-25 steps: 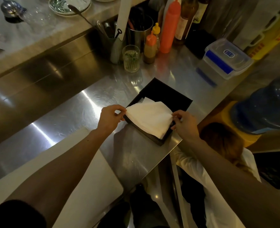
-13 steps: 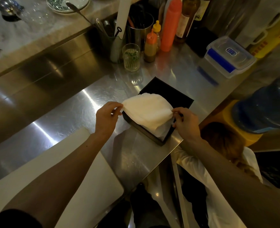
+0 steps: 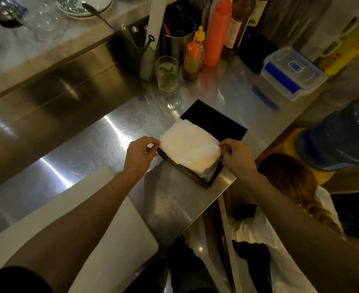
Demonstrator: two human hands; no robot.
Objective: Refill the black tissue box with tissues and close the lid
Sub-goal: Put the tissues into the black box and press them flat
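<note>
The black tissue box point(image 3: 197, 178) stands open near the steel counter's front right corner, its black lid point(image 3: 218, 121) swung back flat behind it. A white stack of tissues point(image 3: 190, 148) lies over the box opening, partly inside and slightly raised. My left hand point(image 3: 139, 156) pinches the stack's left edge. My right hand point(image 3: 236, 155) pinches its right edge. More white tissue shows in the box under the stack.
A drinking glass point(image 3: 167, 74), sauce bottles point(image 3: 192, 60) and utensil holders point(image 3: 177, 39) stand behind the box. A clear lidded container point(image 3: 291, 74) sits at the right. A white board point(image 3: 119, 240) lies front left. A person in white point(image 3: 290, 187) crouches below the counter edge.
The tissue stack was lifted slightly off the box between both hands and now sits stretched across the opening. Both hands keep their pinch on its edges.
</note>
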